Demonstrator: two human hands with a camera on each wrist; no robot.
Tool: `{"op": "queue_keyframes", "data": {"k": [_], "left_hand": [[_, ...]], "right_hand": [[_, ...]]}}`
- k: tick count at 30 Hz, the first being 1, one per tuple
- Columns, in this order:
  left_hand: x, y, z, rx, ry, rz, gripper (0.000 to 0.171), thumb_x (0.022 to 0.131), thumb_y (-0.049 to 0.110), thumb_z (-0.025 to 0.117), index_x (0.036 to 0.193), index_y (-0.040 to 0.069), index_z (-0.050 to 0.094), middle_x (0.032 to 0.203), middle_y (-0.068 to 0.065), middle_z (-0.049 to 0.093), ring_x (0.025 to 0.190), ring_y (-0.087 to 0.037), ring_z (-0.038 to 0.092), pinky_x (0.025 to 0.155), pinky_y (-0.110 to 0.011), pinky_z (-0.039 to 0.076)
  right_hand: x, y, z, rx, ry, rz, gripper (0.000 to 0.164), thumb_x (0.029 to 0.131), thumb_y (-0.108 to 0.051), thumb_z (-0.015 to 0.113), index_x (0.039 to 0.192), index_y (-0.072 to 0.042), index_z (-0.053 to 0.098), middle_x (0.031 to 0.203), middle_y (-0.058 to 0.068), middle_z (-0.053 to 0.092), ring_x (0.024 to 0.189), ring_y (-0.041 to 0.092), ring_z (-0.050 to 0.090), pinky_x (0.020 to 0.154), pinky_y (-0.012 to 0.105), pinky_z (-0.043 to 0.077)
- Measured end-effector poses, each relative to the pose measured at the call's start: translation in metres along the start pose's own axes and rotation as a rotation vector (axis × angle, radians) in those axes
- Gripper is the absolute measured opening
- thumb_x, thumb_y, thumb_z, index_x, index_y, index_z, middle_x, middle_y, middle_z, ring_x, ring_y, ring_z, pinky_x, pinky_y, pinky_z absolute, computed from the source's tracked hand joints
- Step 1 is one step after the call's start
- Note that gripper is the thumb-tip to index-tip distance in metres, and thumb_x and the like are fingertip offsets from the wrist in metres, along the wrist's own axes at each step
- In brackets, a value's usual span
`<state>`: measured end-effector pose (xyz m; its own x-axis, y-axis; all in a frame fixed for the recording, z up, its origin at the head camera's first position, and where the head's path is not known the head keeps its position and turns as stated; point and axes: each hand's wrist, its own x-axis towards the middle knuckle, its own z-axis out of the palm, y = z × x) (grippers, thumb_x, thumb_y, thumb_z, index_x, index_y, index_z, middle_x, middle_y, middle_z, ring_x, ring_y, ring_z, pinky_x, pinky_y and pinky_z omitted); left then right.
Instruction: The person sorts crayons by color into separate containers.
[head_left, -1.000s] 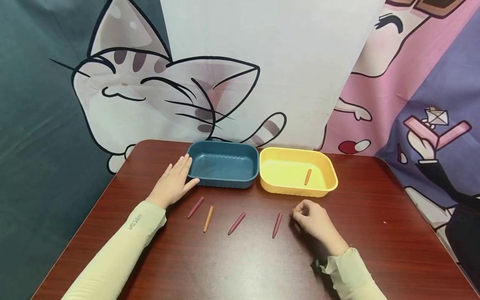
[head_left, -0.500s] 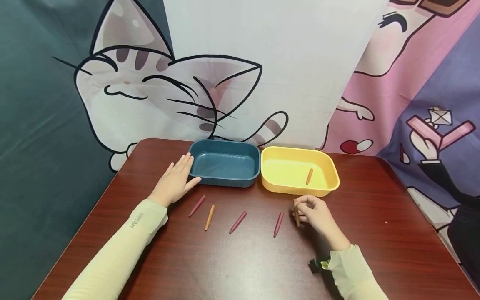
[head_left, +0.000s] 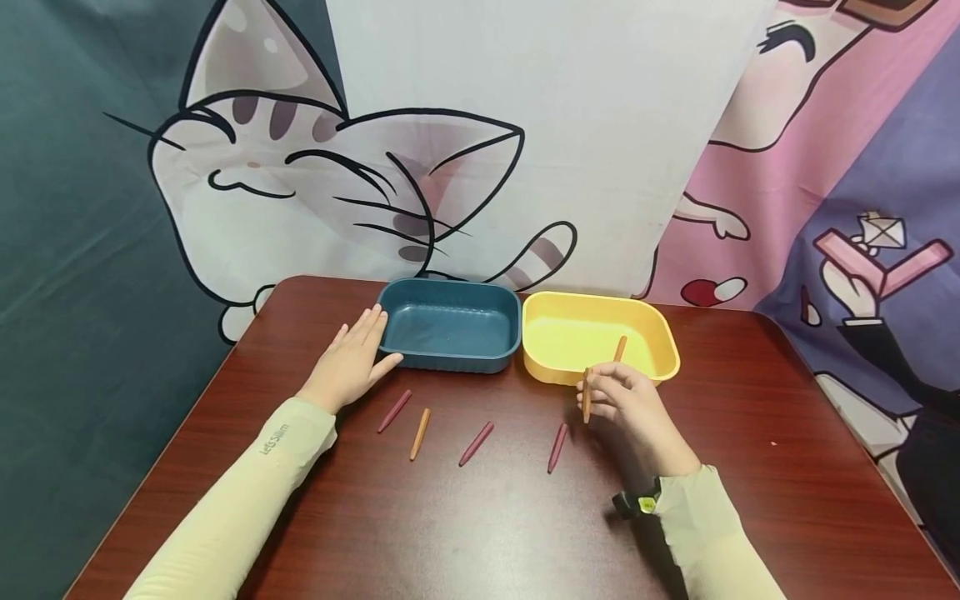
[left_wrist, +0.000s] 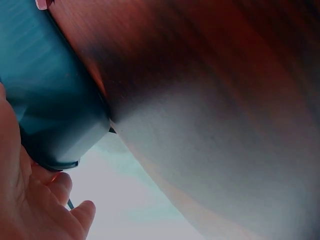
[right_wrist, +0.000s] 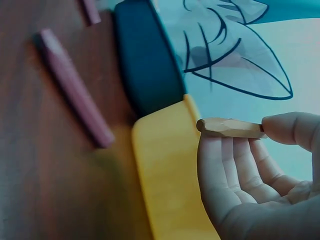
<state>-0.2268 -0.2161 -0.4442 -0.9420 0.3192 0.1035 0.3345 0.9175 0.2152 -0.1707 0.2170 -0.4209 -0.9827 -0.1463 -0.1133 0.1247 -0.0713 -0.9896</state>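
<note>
An orange crayon [right_wrist: 232, 127] is pinched between the thumb and fingers of my right hand [head_left: 622, 404], raised at the near wall of the yellow tray [head_left: 555, 367]. A second orange crayon [head_left: 620, 348] lies inside that tray, partly hidden by the hand. My left hand [head_left: 345, 362] rests with fingers straight against the left end of the dark blue tray [head_left: 450, 364]. On the table in front of the trays lie a dark pink crayon [head_left: 393, 412], an orange crayon [head_left: 420, 434], another dark pink crayon [head_left: 476, 444] and a third dark pink one [head_left: 557, 448].
Both trays stand side by side at the back of the brown wooden table [head_left: 480, 533]. Behind them hangs a cloth backdrop [head_left: 600, 150] with a cartoon cat. A dark strap piece [head_left: 633, 504] is on the right wrist.
My right hand has lifted the orange crayon off the table and brought it up and forward to the yellow tray's near edge. The left hand stays in place.
</note>
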Motion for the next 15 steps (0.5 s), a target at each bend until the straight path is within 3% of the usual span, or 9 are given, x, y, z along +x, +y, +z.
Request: {"op": "queue_keyframes", "data": {"k": [8,15], "left_hand": [[0.000,0.000,-0.001,0.002,0.007,-0.001,0.083,0.104,0.051,0.050,0.159,-0.004,0.022,0.167,-0.019,0.018,0.154,-0.035,0.015,0.121,-0.059,0.016],[-0.001,0.000,-0.001,-0.005,0.014,0.005,0.083,0.103,0.052,0.050,0.159,-0.004,0.023,0.166,-0.020,0.019,0.154,-0.036,0.015,0.121,-0.059,0.017]], "right_hand": [[0.016,-0.022,-0.007,0.062,0.029,-0.013,0.011,0.103,-0.015,0.060,0.105,-0.005,0.064,0.092,0.002,0.073,0.083,0.016,0.073,0.079,0.030,0.060],[0.035,-0.039,-0.013,0.101,0.106,-0.006,0.008,0.103,-0.017,0.060,0.100,-0.011,0.064,0.089,0.000,0.071,0.079,0.013,0.071,0.077,0.026,0.059]]}}
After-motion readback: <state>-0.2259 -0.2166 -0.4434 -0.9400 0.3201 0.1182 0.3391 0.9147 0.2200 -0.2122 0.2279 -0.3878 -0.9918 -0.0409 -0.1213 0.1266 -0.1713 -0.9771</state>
